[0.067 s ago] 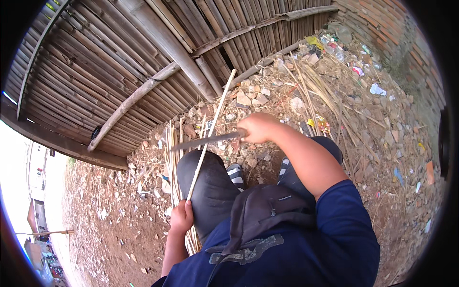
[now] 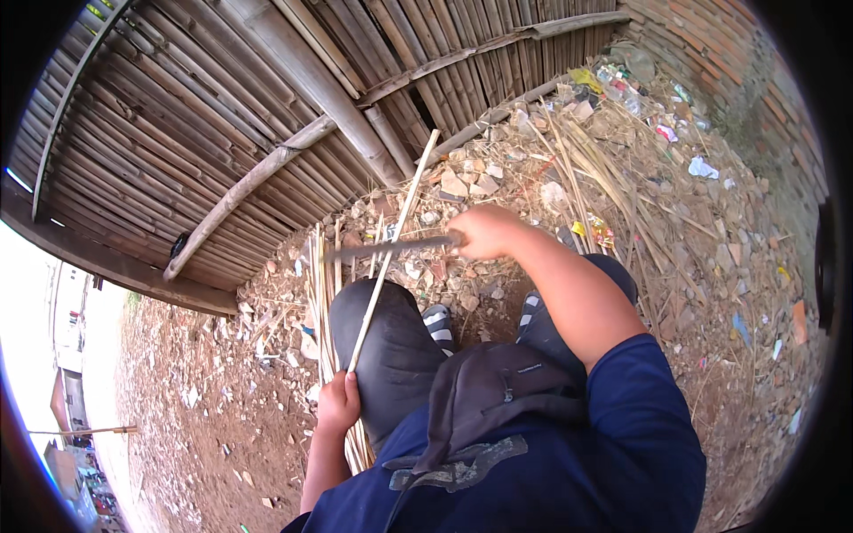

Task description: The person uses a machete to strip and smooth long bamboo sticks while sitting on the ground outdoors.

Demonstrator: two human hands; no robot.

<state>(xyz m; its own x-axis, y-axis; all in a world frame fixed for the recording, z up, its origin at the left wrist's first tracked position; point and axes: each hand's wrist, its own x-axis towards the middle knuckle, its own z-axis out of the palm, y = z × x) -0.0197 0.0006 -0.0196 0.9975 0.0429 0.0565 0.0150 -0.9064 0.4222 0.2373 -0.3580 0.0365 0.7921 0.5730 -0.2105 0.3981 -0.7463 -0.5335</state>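
Observation:
A long, pale bamboo strip (image 2: pixel 410 200) slants up and away across my left knee. My left hand (image 2: pixel 338 401) is closed around its near end beside my thigh. My right hand (image 2: pixel 486 233) grips the handle of a dark-bladed knife (image 2: pixel 360 252), its long narrow blade pointing left across the strip just beyond the knee. Whether the edge touches the strip I cannot tell. Next to my left leg lies a bundle of similar thin bamboo strips (image 2: pixel 318 293), partly hidden by my left hand and forearm.
A bamboo-slat wall (image 2: pixel 178 115) with round poles rises in front, and a brick wall (image 2: pixel 711 44) stands at the far right. Broken stones (image 2: pixel 453 182) and litter cover the ground. More loose strips (image 2: pixel 604 169) lie to the right. My sandalled feet (image 2: pixel 437 327) rest between.
My right hand and the knife have shifted slightly up and away, and the blade lies more level. The left hand and the bamboo strip stay in place.

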